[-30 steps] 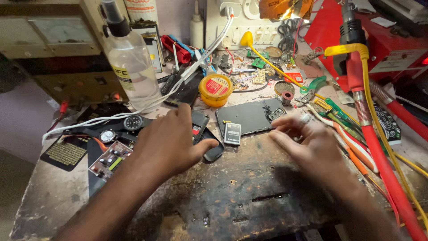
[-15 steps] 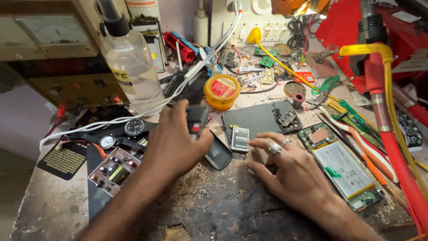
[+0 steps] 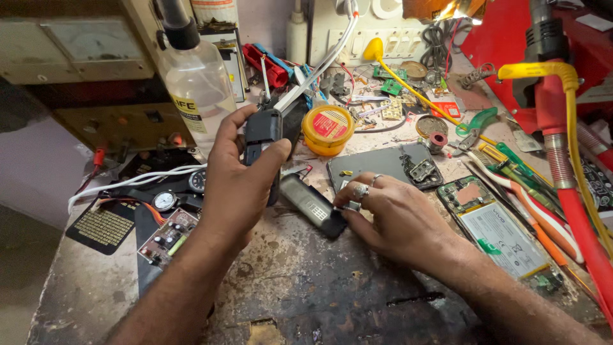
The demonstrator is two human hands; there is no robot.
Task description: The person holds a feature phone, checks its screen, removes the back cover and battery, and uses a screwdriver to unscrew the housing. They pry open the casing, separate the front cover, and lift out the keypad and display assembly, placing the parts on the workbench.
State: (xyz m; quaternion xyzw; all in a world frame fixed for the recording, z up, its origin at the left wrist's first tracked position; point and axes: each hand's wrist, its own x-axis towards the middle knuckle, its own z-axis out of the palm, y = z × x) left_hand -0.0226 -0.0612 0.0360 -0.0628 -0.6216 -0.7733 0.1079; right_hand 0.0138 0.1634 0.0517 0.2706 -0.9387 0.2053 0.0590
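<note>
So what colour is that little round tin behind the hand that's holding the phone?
The round tin is yellow with a red label on its lid, clearest in the head view.

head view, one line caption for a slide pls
Left hand lifts a small black handset; right hand touches another on the workbench.

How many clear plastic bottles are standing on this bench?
1. The clear bottle with a black cap stands at the back left, just behind the left hand. Clutter may hide others.
</note>
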